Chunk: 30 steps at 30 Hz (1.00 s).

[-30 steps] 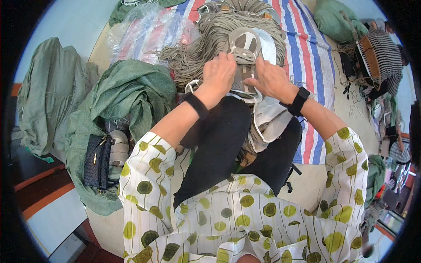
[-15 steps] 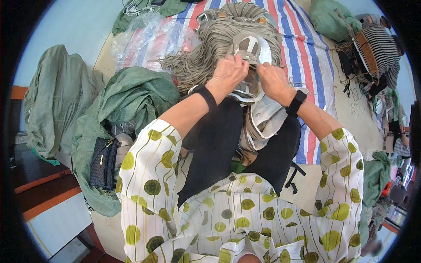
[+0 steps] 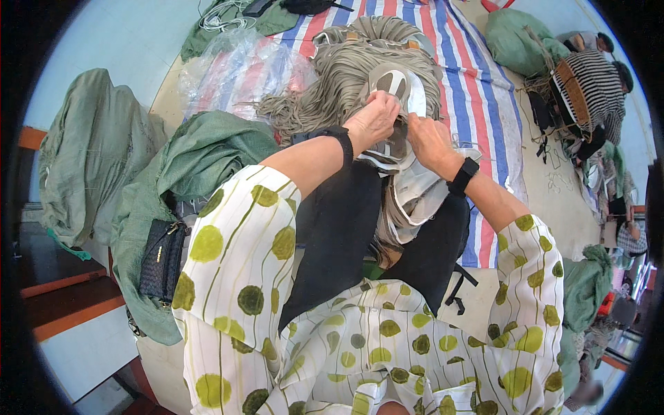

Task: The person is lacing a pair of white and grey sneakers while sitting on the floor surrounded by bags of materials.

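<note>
A grey-brown and white shoe upper (image 3: pixel 395 81) lies over my knees, its rounded end pointing away from me. My left hand (image 3: pixel 373 119) is closed in a pinch over the middle of this piece; its fingertips hide whatever is between them. Along the right edge, beside a white strip, my right hand (image 3: pixel 433 144) has its fingers closed on the upper. Just beyond spreads a thick heap of grey-brown shoelaces (image 3: pixel 339 72). More uppers (image 3: pixel 415 197) in white and grey hang stacked between my black-covered thighs.
A striped sheet (image 3: pixel 477 104) lies under the laces, with clear plastic wrap (image 3: pixel 238 72) on it. At left are a green sack (image 3: pixel 214 149), a dark woven purse (image 3: pixel 161 259) and a grey-green covered bundle (image 3: pixel 93 159). Other people (image 3: pixel 595 83) sit at far right near a green sack (image 3: pixel 522 41).
My hands have drawn slightly apart: the left has lifted a little above the upper, and the right has dropped slightly lower along its edge. My left elbow has swung outward.
</note>
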Each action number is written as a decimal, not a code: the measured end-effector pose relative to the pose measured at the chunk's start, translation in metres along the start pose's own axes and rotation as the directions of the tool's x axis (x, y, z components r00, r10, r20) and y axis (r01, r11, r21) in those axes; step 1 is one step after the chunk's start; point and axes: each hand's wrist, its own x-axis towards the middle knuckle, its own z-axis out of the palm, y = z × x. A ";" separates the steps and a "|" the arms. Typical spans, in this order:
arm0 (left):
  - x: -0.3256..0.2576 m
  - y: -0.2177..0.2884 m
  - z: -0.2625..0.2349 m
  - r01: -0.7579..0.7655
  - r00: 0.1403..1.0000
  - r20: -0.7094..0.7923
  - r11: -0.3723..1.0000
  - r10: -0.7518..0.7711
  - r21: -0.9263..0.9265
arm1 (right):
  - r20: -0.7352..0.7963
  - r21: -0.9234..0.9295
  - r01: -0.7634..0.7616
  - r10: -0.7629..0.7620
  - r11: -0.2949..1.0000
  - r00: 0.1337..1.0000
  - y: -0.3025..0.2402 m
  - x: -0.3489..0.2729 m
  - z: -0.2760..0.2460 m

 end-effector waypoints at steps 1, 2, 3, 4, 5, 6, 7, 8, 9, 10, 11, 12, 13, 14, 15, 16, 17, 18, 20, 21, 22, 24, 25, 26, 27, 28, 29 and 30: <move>0.000 -0.001 0.008 0.005 1.000 0.004 1.000 -0.005 0.001 | -0.041 0.012 0.017 -0.016 1.000 0.999 -0.001 0.000 0.001; 0.002 -0.002 0.023 -0.024 0.998 -0.068 0.998 0.020 -0.050 | -0.081 0.024 0.033 -0.031 0.999 0.996 -0.001 0.001 0.002; 0.001 -0.006 0.025 -0.059 0.989 -0.142 0.993 0.044 -0.102 | -0.079 0.024 0.035 -0.033 0.999 0.996 -0.004 0.001 -0.001; -0.001 -0.006 0.026 -0.058 0.989 -0.141 0.993 0.043 -0.105 | -0.064 0.032 0.026 -0.024 0.999 0.998 -0.006 0.000 -0.005; -0.003 -0.006 0.027 -0.141 0.979 -0.170 0.978 0.115 -0.155 | -0.049 0.041 0.017 -0.015 0.999 0.999 -0.009 -0.001 -0.008; -0.005 -0.005 0.022 -0.230 0.960 -0.206 0.952 0.189 -0.202 | -0.044 0.043 0.011 -0.009 0.999 0.999 -0.007 -0.002 -0.007; -0.007 0.003 0.015 -0.243 0.960 -0.215 0.916 0.180 -0.320 | -0.088 0.036 0.082 -0.078 0.996 0.993 -0.005 -0.003 -0.006; -0.009 0.006 0.011 -0.249 0.959 -0.217 0.912 0.185 -0.325 | -0.131 0.026 0.151 -0.147 0.988 0.980 -0.002 -0.002 -0.005; -0.011 0.007 0.006 -0.200 0.970 -0.199 0.927 0.141 -0.317 | -0.124 0.027 0.141 -0.137 0.990 0.983 -0.001 -0.001 -0.006; -0.012 0.008 0.003 -0.151 0.978 -0.182 0.939 0.098 -0.309 | -0.071 -0.003 0.142 -0.141 0.990 0.987 0.001 0.003 -0.007; -0.014 0.006 0.007 -0.082 0.964 -0.267 0.941 -0.010 -0.329 | -0.018 -0.032 0.143 -0.144 0.989 0.989 0.002 0.005 -0.007; -0.016 0.006 0.009 0.056 0.956 -0.252 0.936 -0.150 -0.347 | -0.016 -0.028 0.141 -0.141 0.990 0.990 -0.002 0.009 -0.008; -0.017 0.006 0.011 0.084 0.960 -0.227 0.944 -0.162 -0.319 | 0.068 -0.118 0.149 -0.142 0.982 0.988 -0.007 0.014 -0.008; -0.017 0.005 0.012 0.119 0.963 -0.200 0.950 -0.181 -0.287 | 0.149 -0.208 0.170 -0.141 0.963 0.979 -0.015 0.020 -0.012; -0.016 0.008 0.011 0.124 0.963 -0.197 0.950 -0.185 -0.286 | 0.193 -0.304 0.186 -0.130 0.934 0.972 -0.022 0.022 -0.017; -0.012 0.014 0.006 0.157 0.980 -0.079 0.950 -0.184 -0.269 | 0.195 -0.306 0.185 -0.129 0.934 0.972 -0.022 0.025 -0.016; -0.008 0.018 0.004 0.188 0.982 0.040 0.950 -0.184 -0.249 | 0.247 -0.335 0.194 -0.113 0.922 0.962 -0.022 0.030 -0.017; -0.008 0.020 0.005 0.188 0.982 0.038 0.949 -0.184 -0.254 | 0.301 -0.363 0.206 -0.095 0.909 0.949 -0.023 0.032 -0.017; -0.006 0.023 0.007 0.248 0.969 0.048 0.954 -0.243 -0.167 | 0.313 -0.344 0.178 -0.067 0.922 0.948 -0.025 0.032 -0.019; -0.005 0.020 0.009 0.252 0.968 0.048 0.953 -0.247 -0.169 | 0.286 -0.348 0.228 -0.129 0.909 0.950 -0.023 0.032 -0.019; -0.004 0.017 0.012 0.217 0.976 0.043 0.955 -0.213 -0.204 | 0.258 -0.353 0.277 -0.192 0.894 0.947 -0.022 0.033 -0.020; -0.001 0.008 0.020 0.188 0.982 0.039 0.954 -0.184 -0.235 | 0.187 -0.286 0.301 -0.255 0.910 0.949 -0.013 0.029 -0.018; -0.002 0.002 0.026 0.094 0.987 -0.104 0.964 -0.123 -0.249 | 0.109 -0.217 0.327 -0.310 0.920 0.944 -0.008 0.028 -0.017; -0.006 -0.003 0.031 -0.001 0.968 -0.244 0.969 -0.061 -0.248 | 0.106 -0.219 0.332 -0.316 0.918 0.943 -0.003 0.029 -0.015; -0.011 -0.005 0.030 -0.053 0.929 -0.363 0.947 -0.070 -0.316 | 0.119 -0.204 0.302 -0.283 0.931 0.952 0.001 0.026 -0.016; -0.015 -0.001 0.014 -0.140 0.951 -0.309 0.875 -0.011 -0.464 | 0.134 -0.191 0.266 -0.243 0.945 0.961 0.005 0.023 -0.017; -0.023 0.010 -0.005 -0.211 0.963 -0.263 0.771 0.059 -0.600 | 0.139 -0.189 0.257 -0.233 0.948 0.962 0.007 0.020 -0.016; -0.037 0.018 -0.034 -0.253 0.959 -0.100 0.644 0.265 -0.722 | 0.165 -0.257 0.280 -0.243 0.925 0.956 0.000 0.020 -0.017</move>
